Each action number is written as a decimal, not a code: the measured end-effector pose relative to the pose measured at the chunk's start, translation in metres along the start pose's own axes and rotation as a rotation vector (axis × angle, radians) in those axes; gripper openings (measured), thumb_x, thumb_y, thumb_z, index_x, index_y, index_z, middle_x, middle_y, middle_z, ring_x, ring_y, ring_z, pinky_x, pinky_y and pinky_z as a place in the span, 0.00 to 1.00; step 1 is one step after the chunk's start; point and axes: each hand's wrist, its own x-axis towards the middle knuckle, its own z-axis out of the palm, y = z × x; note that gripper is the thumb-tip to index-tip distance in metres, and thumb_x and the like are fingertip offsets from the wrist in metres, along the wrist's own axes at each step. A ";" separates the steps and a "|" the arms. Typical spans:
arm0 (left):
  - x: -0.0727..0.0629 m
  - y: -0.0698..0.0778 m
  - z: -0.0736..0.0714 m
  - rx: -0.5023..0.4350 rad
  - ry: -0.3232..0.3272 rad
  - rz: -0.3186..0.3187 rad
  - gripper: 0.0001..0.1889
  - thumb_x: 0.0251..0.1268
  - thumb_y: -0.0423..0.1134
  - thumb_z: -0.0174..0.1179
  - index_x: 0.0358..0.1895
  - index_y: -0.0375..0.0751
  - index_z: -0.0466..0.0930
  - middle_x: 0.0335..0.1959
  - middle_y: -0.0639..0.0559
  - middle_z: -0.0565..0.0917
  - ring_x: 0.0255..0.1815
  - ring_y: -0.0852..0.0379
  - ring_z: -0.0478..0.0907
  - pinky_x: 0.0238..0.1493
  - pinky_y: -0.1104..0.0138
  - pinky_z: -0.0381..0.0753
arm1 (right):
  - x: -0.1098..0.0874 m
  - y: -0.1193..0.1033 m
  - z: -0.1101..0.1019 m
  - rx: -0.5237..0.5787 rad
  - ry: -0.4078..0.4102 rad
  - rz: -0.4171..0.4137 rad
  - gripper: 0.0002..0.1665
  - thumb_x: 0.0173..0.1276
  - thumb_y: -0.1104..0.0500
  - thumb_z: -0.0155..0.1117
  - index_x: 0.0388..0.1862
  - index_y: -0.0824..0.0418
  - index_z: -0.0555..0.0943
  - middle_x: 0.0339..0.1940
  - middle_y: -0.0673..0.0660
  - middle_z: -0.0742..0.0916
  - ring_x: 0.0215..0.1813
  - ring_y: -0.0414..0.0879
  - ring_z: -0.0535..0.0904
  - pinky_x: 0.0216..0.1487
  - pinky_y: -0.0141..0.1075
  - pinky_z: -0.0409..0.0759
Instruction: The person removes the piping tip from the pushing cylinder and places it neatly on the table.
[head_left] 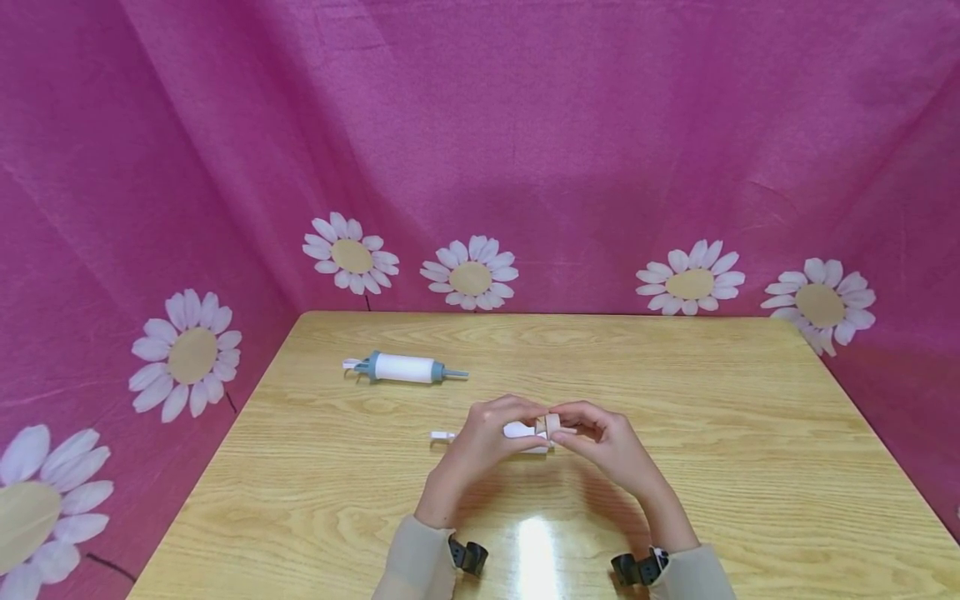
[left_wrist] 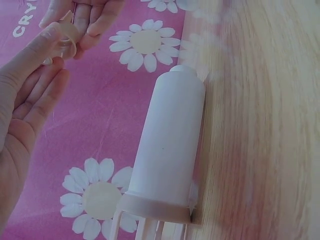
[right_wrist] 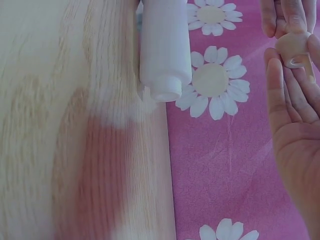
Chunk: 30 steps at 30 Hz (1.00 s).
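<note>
Both hands meet over the middle of the table at a small beige cap-like piece [head_left: 553, 423] with a ring-shaped rim and a narrow spout. My left hand [head_left: 480, 435] pinches it between thumb and fingers, and my right hand [head_left: 613, 443] grips it from the other side. Below the hands lies a white barrel [left_wrist: 167, 140], partly covered by them in the head view. Its beige collar [left_wrist: 155, 207] with prongs is at one end; a short white neck [right_wrist: 166, 89] is at the other.
A syringe-like tool [head_left: 405, 368] with a white barrel and teal ends lies farther back on the left of the wooden table [head_left: 712, 400]. Pink cloth [head_left: 525, 125] with daisies hangs along the back and sides.
</note>
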 end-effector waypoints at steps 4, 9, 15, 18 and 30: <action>0.001 0.000 0.000 0.023 0.020 0.031 0.19 0.49 0.38 0.74 0.47 0.40 0.87 0.40 0.50 0.89 0.38 0.60 0.86 0.46 0.82 0.81 | 0.000 0.000 0.000 -0.018 0.008 -0.005 0.17 0.67 0.59 0.66 0.54 0.61 0.81 0.49 0.61 0.87 0.46 0.32 0.82 0.49 0.28 0.84; 0.003 0.000 0.000 0.049 0.055 0.067 0.18 0.49 0.38 0.74 0.46 0.38 0.87 0.41 0.48 0.90 0.39 0.59 0.87 0.46 0.82 0.81 | 0.000 -0.001 0.000 -0.032 0.021 -0.014 0.17 0.68 0.57 0.66 0.55 0.60 0.81 0.49 0.60 0.88 0.47 0.31 0.82 0.51 0.28 0.83; 0.003 -0.002 0.002 0.095 0.096 0.114 0.18 0.47 0.38 0.75 0.45 0.39 0.88 0.40 0.49 0.90 0.40 0.59 0.88 0.51 0.74 0.84 | 0.001 -0.002 -0.001 0.016 0.024 -0.023 0.18 0.68 0.59 0.66 0.55 0.63 0.81 0.49 0.63 0.88 0.47 0.33 0.83 0.49 0.28 0.84; 0.003 -0.003 0.002 0.086 0.104 0.122 0.18 0.47 0.38 0.75 0.45 0.39 0.88 0.40 0.48 0.90 0.40 0.59 0.88 0.51 0.75 0.83 | 0.001 -0.003 -0.001 0.041 0.027 -0.007 0.18 0.67 0.59 0.66 0.55 0.63 0.81 0.49 0.65 0.87 0.46 0.33 0.84 0.48 0.28 0.84; 0.000 -0.009 0.004 0.068 0.148 0.126 0.17 0.47 0.35 0.75 0.43 0.37 0.88 0.40 0.47 0.90 0.41 0.57 0.87 0.49 0.79 0.82 | -0.001 -0.001 -0.004 0.017 0.089 0.038 0.19 0.68 0.57 0.65 0.56 0.61 0.81 0.48 0.64 0.87 0.45 0.31 0.83 0.48 0.26 0.84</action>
